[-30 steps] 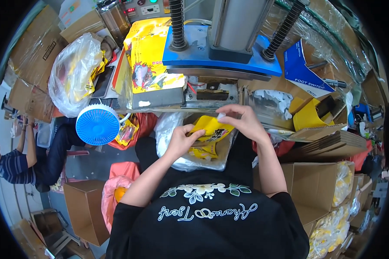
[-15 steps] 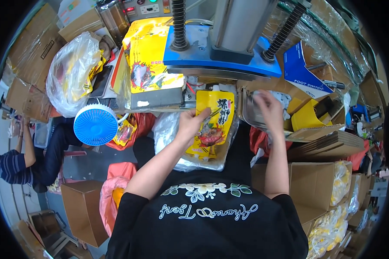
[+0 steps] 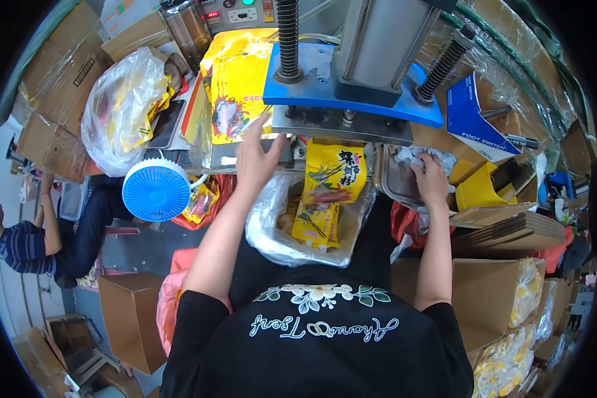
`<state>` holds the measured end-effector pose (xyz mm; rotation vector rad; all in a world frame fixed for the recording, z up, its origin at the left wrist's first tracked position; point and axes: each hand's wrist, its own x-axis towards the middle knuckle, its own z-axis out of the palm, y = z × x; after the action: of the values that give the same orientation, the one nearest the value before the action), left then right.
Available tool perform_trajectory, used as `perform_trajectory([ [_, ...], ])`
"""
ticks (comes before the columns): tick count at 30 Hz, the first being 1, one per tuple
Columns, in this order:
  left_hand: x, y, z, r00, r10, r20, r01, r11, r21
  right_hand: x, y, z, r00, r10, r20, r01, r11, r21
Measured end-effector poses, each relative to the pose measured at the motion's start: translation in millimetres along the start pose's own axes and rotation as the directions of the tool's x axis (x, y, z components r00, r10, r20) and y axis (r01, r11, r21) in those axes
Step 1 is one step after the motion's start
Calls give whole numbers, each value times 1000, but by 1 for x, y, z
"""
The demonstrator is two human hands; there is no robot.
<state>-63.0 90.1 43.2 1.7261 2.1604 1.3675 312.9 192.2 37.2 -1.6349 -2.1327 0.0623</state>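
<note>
A yellow printed pouch hangs with its top edge under the metal bar of the blue press, and no hand touches it. My left hand is empty, fingers spread, just left of the press and in front of a stack of large yellow bags. To the right, my right hand reaches into a metal tray, fingers curled at crumpled whitish plastic; its fingertips are partly hidden. Below the hanging pouch, a container lined with clear plastic holds more yellow pouches.
A blue fan stands left of my arm, near a clear bag of yellow packets. Right of the tray are an open carton and a blue-and-white box. Another person sits at the far left.
My left hand has let go of the pouch and moved up and left. The right hand has settled lower into the tray. The press's metal bar now shows lower, over the pouch's top.
</note>
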Motion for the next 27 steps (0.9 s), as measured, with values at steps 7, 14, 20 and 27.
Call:
perform_trajectory([
  [7, -53, -34, -33, 991, 128, -32, -121, 980, 156, -12, 6, -12, 981, 12, -194, 50, 949, 313],
  [14, -71, 21, -29, 971, -144, 190, 219, 853, -473, -24, -97, -43, 976, -76, 203, -95, 691, 717],
  [20, -114, 25, -1, 875, -129, 466, 398, 741, -541, -39, -144, -48, 858, -393, 331, 32, 685, 728],
  [27, -97, 38, 18, 828, -233, 511, 518, 667, -535, -25, -117, -26, 920, -211, 330, -157, 574, 804],
])
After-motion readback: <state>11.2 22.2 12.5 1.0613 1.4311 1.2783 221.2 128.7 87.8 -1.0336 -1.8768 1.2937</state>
